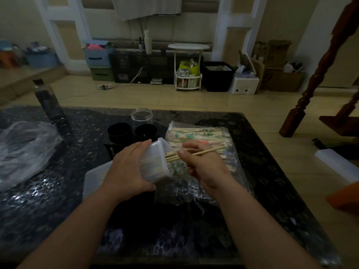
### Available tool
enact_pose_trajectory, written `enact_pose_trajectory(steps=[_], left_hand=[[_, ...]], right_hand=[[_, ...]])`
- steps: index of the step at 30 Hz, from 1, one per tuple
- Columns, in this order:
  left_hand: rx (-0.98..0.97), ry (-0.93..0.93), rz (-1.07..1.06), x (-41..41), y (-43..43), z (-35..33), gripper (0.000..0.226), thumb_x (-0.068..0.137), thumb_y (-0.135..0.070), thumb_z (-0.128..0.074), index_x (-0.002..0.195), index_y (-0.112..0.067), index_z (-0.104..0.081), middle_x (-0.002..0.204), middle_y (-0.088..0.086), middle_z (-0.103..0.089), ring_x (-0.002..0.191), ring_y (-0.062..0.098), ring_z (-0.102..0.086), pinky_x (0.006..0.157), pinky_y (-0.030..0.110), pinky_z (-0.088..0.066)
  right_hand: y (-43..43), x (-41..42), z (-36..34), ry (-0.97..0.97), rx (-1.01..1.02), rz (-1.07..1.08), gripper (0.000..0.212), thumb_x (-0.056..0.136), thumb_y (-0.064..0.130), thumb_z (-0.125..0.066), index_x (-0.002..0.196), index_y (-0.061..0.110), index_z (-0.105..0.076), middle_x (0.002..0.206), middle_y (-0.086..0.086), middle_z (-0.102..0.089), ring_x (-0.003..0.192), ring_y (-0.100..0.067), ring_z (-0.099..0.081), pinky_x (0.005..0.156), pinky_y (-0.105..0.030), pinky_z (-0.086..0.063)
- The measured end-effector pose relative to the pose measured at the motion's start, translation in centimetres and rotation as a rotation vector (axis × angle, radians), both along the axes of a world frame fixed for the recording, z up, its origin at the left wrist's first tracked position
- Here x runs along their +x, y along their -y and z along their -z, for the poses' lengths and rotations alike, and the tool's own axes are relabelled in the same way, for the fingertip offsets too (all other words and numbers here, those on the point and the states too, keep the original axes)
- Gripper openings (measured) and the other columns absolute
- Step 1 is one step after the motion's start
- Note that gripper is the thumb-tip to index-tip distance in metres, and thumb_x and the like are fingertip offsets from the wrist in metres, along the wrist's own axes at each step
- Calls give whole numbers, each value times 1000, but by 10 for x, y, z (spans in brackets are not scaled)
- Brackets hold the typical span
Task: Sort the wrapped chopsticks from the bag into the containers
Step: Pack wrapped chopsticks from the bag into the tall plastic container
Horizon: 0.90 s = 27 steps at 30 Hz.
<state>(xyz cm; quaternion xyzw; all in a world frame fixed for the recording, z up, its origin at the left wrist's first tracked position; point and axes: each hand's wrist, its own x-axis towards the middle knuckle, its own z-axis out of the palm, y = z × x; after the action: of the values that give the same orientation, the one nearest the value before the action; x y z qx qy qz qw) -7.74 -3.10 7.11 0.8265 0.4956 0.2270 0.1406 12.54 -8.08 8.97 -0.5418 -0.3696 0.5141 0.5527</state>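
Observation:
My left hand (127, 167) grips a translucent white plastic container (155, 162), tilted with its mouth toward the right. Several chopsticks lie inside it. My right hand (202, 162) pinches a few chopsticks (206, 151) whose near ends sit in the container's mouth. Just behind and under the hands lies a clear plastic bag (200, 136) full of wrapped chopsticks with green and red print.
Two black cups (119, 131) (145, 131) and a clear jar (141, 116) stand behind the container on the dark stone table (58, 191). A crumpled clear bag (23, 148) lies at left, a dark bottle (48, 101) behind it. A white lid (95, 177) lies under my left hand.

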Motion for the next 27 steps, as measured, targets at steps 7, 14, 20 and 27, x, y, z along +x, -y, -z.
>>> enact_pose_trajectory(steps=[7, 14, 20, 27], left_hand=[[9, -23, 3, -1, -2, 2, 126, 45, -44, -89, 152, -32, -24, 153, -4, -31, 137, 15, -27, 105, 26, -20], [18, -34, 7, -1, -4, 4, 122, 49, -36, -91, 152, -30, -25, 152, -3, -32, 138, 18, -29, 106, 28, -21], [52, -38, 1, 0, -6, 9, 117, 52, -36, -90, 151, -28, -28, 150, -2, -36, 136, 18, -33, 102, 20, -17], [16, 13, -11, -2, -3, 3, 123, 42, -50, -79, 151, -30, -26, 151, -5, -34, 137, 16, -30, 104, 25, -21]], right_hand=[[-2, 0, 0, 22, 80, 213, 10, 95, 4, -54, 92, 13, -58, 86, -6, -63, 68, -13, -57, 58, -28, -49], [-1, -7, 12, 523, 94, 312, 26, 89, 25, -55, 111, 28, -68, 121, 3, -63, 111, -17, -60, 97, -45, -51], [10, -25, 7, 430, 60, -173, 45, 105, 22, -39, 149, 16, -40, 142, 4, -46, 124, -5, -43, 98, -21, -41], [-1, 0, 14, 530, 76, 114, 27, 98, 15, -47, 115, 23, -67, 107, 10, -63, 96, -5, -57, 75, -21, -45]])
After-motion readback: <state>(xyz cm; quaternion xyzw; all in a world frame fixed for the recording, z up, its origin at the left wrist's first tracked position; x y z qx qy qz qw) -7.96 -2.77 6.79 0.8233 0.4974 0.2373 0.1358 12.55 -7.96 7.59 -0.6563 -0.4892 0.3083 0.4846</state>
